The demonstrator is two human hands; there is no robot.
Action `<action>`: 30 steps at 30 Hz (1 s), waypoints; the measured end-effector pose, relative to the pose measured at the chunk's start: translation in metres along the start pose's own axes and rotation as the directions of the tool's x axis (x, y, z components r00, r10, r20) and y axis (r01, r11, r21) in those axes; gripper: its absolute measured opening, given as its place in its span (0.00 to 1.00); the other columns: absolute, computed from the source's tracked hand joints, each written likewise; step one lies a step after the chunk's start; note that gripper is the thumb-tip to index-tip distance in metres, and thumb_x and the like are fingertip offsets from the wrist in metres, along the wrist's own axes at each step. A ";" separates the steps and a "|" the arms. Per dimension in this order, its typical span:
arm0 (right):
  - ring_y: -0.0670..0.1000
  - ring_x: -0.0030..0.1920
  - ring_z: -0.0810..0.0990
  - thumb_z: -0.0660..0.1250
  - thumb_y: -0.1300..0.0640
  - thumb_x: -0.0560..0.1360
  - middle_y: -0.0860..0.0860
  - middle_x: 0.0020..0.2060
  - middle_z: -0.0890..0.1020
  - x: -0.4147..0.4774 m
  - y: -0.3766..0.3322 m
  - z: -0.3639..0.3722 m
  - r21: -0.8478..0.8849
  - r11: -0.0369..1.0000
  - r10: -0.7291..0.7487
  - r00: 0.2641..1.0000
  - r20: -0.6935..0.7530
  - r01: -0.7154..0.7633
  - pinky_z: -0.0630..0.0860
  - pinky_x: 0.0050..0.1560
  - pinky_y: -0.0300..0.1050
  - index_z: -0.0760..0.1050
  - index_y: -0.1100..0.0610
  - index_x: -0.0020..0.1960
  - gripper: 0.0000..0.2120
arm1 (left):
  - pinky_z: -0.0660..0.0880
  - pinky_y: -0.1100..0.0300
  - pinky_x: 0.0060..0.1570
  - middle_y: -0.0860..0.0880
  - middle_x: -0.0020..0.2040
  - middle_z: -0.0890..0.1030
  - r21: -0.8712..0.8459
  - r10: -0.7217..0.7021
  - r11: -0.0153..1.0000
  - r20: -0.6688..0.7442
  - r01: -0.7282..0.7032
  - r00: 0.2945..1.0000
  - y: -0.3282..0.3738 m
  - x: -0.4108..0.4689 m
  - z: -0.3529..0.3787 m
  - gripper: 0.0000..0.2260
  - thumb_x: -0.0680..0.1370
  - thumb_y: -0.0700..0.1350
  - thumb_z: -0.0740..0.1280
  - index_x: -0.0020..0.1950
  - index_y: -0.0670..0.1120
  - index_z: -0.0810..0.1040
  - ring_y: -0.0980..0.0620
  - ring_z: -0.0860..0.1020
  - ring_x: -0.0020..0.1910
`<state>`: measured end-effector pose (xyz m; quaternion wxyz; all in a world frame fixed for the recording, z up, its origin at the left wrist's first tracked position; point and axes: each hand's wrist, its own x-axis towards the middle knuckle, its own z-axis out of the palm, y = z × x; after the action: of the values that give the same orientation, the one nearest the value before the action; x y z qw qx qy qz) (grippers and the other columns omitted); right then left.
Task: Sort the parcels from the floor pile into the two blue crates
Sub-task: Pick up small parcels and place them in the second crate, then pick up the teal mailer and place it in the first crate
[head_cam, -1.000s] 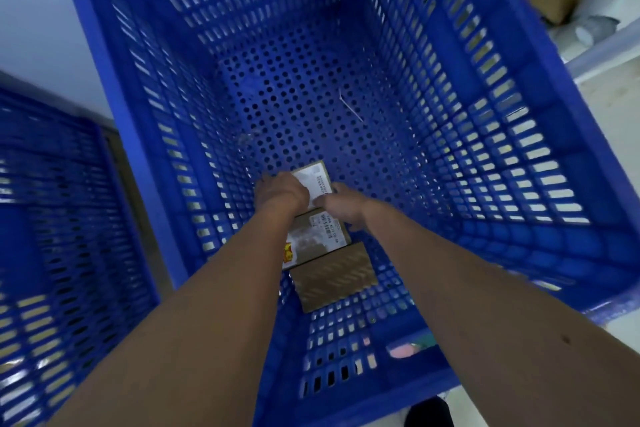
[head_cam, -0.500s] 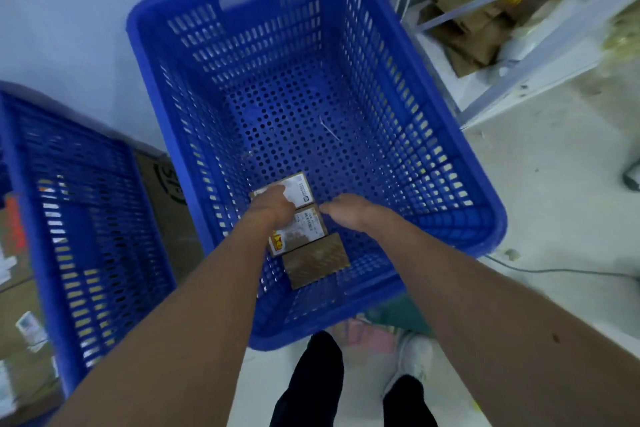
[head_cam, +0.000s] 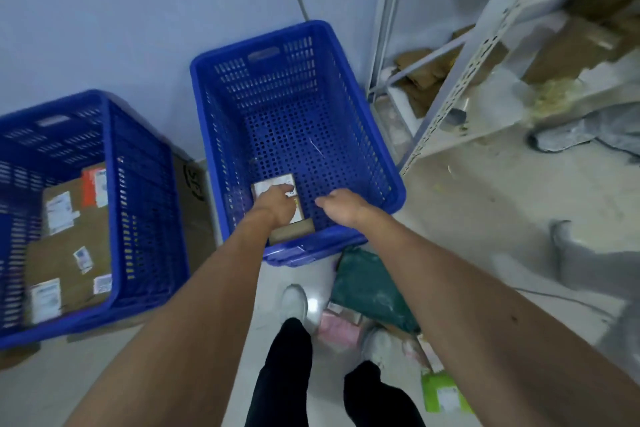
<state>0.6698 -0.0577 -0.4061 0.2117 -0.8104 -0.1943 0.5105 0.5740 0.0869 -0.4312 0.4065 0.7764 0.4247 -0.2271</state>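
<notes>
The right blue crate (head_cam: 348, 87) stands against the wall. In its near left corner lie three small parcels in a row: a white-labelled one (head_cam: 272, 184), a second labelled one (head_cam: 300, 213) and a plain brown one (head_cam: 292, 230). My left hand (head_cam: 277, 203) hovers over them with fingers stretched toward the white-labelled parcel, gripping nothing. My right hand (head_cam: 341, 206) hangs relaxed and empty over the crate's near edge. The left blue crate (head_cam: 116, 191) holds large cardboard boxes (head_cam: 69, 229) with labels.
Floor parcels lie by my feet: a dark green bag (head_cam: 367, 284), a pink parcel (head_cam: 337, 326) and a light green one (head_cam: 445, 392). A metal shelf rack (head_cam: 460, 80) with cardboard stands to the right. A flat carton (head_cam: 194, 191) sits between the crates.
My view has risen and pulled back from inside the right crate. Both hands have let go of the small parcels, which now lie in the crate, and lifted toward the near rim.
</notes>
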 end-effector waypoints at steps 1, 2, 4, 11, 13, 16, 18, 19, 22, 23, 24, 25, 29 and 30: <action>0.56 0.53 0.75 0.56 0.48 0.82 0.55 0.51 0.77 -0.009 0.007 0.000 -0.012 1.000 -0.017 1.000 -0.020 0.017 0.70 0.48 0.46 0.75 0.60 0.51 0.16 | 0.76 0.51 0.57 0.40 0.72 0.74 -0.031 0.002 1.000 -0.016 -0.003 1.000 0.000 -0.012 0.004 0.24 0.81 0.38 0.56 0.78 0.48 0.67 0.38 0.78 0.61; 0.56 0.48 0.75 0.56 0.48 0.82 0.55 0.44 0.76 -0.019 0.013 0.001 -0.022 0.999 -0.028 0.999 -0.044 0.027 0.68 0.42 0.46 0.72 0.59 0.43 0.16 | 0.77 0.53 0.52 0.39 0.69 0.76 -0.064 0.002 0.998 -0.030 -0.004 1.000 -0.001 -0.024 0.008 0.23 0.81 0.38 0.56 0.77 0.47 0.68 0.39 0.80 0.55; 0.55 0.41 0.74 0.56 0.48 0.81 0.54 0.38 0.74 -0.045 0.025 0.003 -0.049 0.998 -0.036 0.996 -0.077 0.032 0.67 0.40 0.48 0.69 0.58 0.39 0.17 | 0.74 0.56 0.41 0.40 0.64 0.78 -0.115 0.000 0.993 -0.060 -0.007 0.998 -0.002 -0.055 0.016 0.22 0.81 0.36 0.56 0.76 0.46 0.69 0.45 0.78 0.41; 0.54 0.35 0.70 0.58 0.48 0.80 0.53 0.34 0.70 -0.119 0.071 0.016 0.043 0.999 0.024 0.987 -0.161 -0.017 0.72 0.41 0.49 0.63 0.55 0.35 0.18 | 0.76 0.52 0.50 0.39 0.68 0.76 -0.084 0.018 0.996 -0.104 -0.027 0.994 -0.010 -0.137 0.041 0.22 0.82 0.35 0.56 0.75 0.47 0.70 0.35 0.77 0.61; 0.56 0.41 0.74 0.59 0.47 0.78 0.55 0.38 0.74 -0.130 0.088 0.025 0.098 0.994 0.070 0.982 -0.177 -0.054 0.77 0.50 0.53 0.65 0.54 0.35 0.16 | 0.74 0.50 0.56 0.38 0.68 0.76 -0.060 0.062 0.996 -0.106 -0.069 0.992 -0.015 -0.152 0.051 0.20 0.82 0.34 0.57 0.74 0.44 0.71 0.42 0.76 0.53; 0.56 0.39 0.77 0.58 0.48 0.78 0.56 0.39 0.77 -0.154 0.117 0.044 0.132 0.986 0.130 0.967 -0.219 -0.103 0.75 0.43 0.49 0.70 0.57 0.39 0.15 | 0.74 0.52 0.55 0.42 0.65 0.78 0.011 0.121 0.993 -0.125 -0.120 0.985 -0.023 -0.176 0.074 0.20 0.82 0.36 0.58 0.74 0.43 0.72 0.50 0.72 0.48; 0.55 0.35 0.76 0.58 0.49 0.78 0.56 0.38 0.78 -0.175 0.136 0.061 0.124 0.981 0.173 0.957 -0.234 -0.148 0.72 0.38 0.45 0.72 0.57 0.41 0.14 | 0.74 0.54 0.46 0.46 0.56 0.79 -0.012 0.109 0.994 -0.063 -0.110 0.992 -0.036 -0.189 0.093 0.20 0.83 0.37 0.57 0.75 0.45 0.71 0.48 0.75 0.42; 0.54 0.34 0.75 0.58 0.49 0.79 0.55 0.38 0.78 -0.185 0.147 0.070 0.121 0.978 0.196 0.953 -0.233 -0.171 0.71 0.37 0.44 0.73 0.57 0.41 0.14 | 0.75 0.55 0.47 0.46 0.55 0.79 -0.015 0.111 0.994 -0.043 -0.111 0.993 -0.045 -0.195 0.104 0.20 0.83 0.37 0.58 0.74 0.46 0.71 0.46 0.77 0.44; 0.55 0.42 0.77 0.57 0.50 0.80 0.55 0.44 0.78 -0.209 0.180 0.102 0.183 0.960 0.254 0.935 -0.245 -0.213 0.74 0.44 0.45 0.74 0.57 0.48 0.12 | 0.75 0.54 0.63 0.43 0.65 0.79 0.017 0.108 0.994 0.005 -0.108 0.994 -0.073 -0.213 0.140 0.19 0.81 0.39 0.60 0.72 0.48 0.74 0.42 0.78 0.61; 0.56 0.47 0.77 0.58 0.51 0.80 0.56 0.47 0.78 -0.216 0.190 0.112 0.214 0.951 0.271 0.932 -0.240 -0.221 0.75 0.50 0.48 0.75 0.56 0.51 0.11 | 0.73 0.54 0.66 0.43 0.67 0.78 0.026 0.106 0.994 0.024 -0.107 0.994 -0.080 -0.219 0.152 0.19 0.81 0.40 0.60 0.72 0.49 0.75 0.42 0.78 0.63; 0.57 0.52 0.77 0.58 0.53 0.80 0.58 0.51 0.78 -0.223 0.202 0.122 0.224 0.945 0.289 0.928 -0.235 -0.238 0.74 0.55 0.49 0.76 0.57 0.55 0.11 | 0.72 0.55 0.67 0.44 0.68 0.78 0.035 0.106 0.994 0.044 -0.108 0.993 -0.087 -0.226 0.163 0.19 0.81 0.41 0.60 0.72 0.49 0.75 0.43 0.77 0.64; 0.59 0.56 0.78 0.57 0.56 0.81 0.60 0.55 0.79 -0.230 0.211 0.130 0.228 0.936 0.318 0.921 -0.224 -0.268 0.74 0.58 0.49 0.76 0.59 0.59 0.13 | 0.72 0.56 0.67 0.44 0.69 0.77 0.039 0.105 0.994 0.059 -0.107 0.993 -0.093 -0.231 0.174 0.19 0.81 0.41 0.60 0.72 0.49 0.74 0.43 0.76 0.65; 0.61 0.60 0.78 0.55 0.59 0.81 0.62 0.60 0.79 -0.243 0.252 0.154 0.070 0.930 0.368 0.913 -0.176 -0.361 0.75 0.57 0.50 0.75 0.64 0.64 0.16 | 0.71 0.56 0.67 0.44 0.70 0.76 0.068 0.115 0.990 0.091 -0.121 0.989 -0.108 -0.235 0.211 0.20 0.82 0.40 0.59 0.73 0.49 0.73 0.44 0.75 0.66; 0.61 0.60 0.78 0.55 0.55 0.80 0.62 0.59 0.79 -0.241 0.265 0.158 0.048 0.925 0.379 0.906 -0.189 -0.377 0.74 0.58 0.49 0.77 0.62 0.61 0.18 | 0.71 0.56 0.65 0.44 0.70 0.76 0.074 0.109 0.990 0.100 -0.117 0.989 -0.111 -0.234 0.219 0.20 0.82 0.40 0.58 0.73 0.50 0.74 0.43 0.76 0.65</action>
<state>0.4548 -0.3835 -0.4318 0.1310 -0.8776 -0.0095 0.4610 0.3534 -0.1700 -0.4404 0.4073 0.8031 0.3507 -0.2573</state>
